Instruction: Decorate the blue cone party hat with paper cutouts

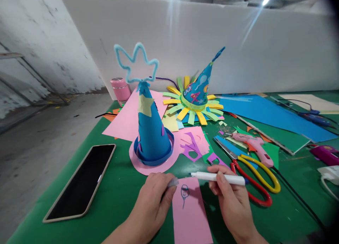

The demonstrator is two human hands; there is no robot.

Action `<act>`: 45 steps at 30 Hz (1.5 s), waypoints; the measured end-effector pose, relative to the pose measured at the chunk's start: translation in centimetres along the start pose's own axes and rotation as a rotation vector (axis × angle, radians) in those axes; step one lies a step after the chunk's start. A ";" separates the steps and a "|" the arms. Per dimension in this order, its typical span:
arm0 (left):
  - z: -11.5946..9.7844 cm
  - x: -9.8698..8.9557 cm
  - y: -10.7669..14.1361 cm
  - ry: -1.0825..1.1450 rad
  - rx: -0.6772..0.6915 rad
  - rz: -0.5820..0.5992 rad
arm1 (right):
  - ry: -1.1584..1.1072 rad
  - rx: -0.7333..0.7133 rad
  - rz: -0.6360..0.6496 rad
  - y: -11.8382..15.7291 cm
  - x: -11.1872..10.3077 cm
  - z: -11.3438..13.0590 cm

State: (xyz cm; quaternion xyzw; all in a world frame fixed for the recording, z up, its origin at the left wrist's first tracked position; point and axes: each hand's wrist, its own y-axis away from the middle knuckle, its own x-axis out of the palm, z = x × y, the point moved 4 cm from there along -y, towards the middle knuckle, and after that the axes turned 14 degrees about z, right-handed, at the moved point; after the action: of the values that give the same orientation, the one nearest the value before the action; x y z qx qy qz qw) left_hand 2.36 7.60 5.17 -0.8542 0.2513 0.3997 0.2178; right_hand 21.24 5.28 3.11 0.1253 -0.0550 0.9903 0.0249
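In my right hand (230,194) is a white marker (219,177) with a blue end, held level, its uncapped tip pointing left. My left hand (153,198) pinches a small translucent cap (173,182), close to the marker's tip but apart from it. Between and below my hands lies a pink paper strip (190,219) with a balloon (185,191) drawn on it in dark ink, a smiling face inside. Just beyond my left hand stands a blue cone hat (152,138) with a pink brim, a pale yellow star and a light blue pipe-cleaner shape on top.
Scissors (249,166) with red and yellow handles lie beside my right hand, near a pink glue gun (254,143). A phone (82,180) lies at left. Behind are a patterned cone hat (198,90), a pink jar (120,90), blue sheet (265,111) and paper scraps (192,148).
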 end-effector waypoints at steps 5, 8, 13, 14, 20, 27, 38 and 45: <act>0.3 -0.2 0.8 0.025 -0.025 -0.031 | 0.035 -0.009 -0.016 0.1 -0.2 -0.3; 0.0 -0.1 1.3 0.010 0.051 -0.018 | 0.070 -0.027 0.012 -0.1 -0.1 -0.3; -0.5 0.1 1.7 -0.057 0.159 0.019 | 0.093 -0.031 0.065 -0.2 0.3 -0.1; -0.5 0.1 1.6 -0.076 0.150 0.025 | 0.086 -0.037 0.053 -0.1 0.4 0.0; -0.6 -0.1 0.9 -0.140 0.111 -0.013 | 0.091 -0.080 0.119 0.6 1.6 0.6; -0.8 -0.1 1.0 -0.152 0.112 -0.002 | 0.255 -0.150 0.179 0.8 2.2 1.4; -1.2 -0.1 0.7 -0.243 0.193 0.055 | 0.302 -0.133 0.234 0.6 2.5 1.5; -1.2 0.0 0.9 -0.269 0.207 0.064 | 0.262 -0.112 0.213 0.7 2.5 1.7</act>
State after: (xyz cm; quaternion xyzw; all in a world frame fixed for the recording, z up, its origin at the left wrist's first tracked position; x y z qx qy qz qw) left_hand 2.52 6.18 5.69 -0.7576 0.2869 0.4890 0.3235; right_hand 19.15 4.52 5.29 -0.0127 -0.1195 0.9905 -0.0664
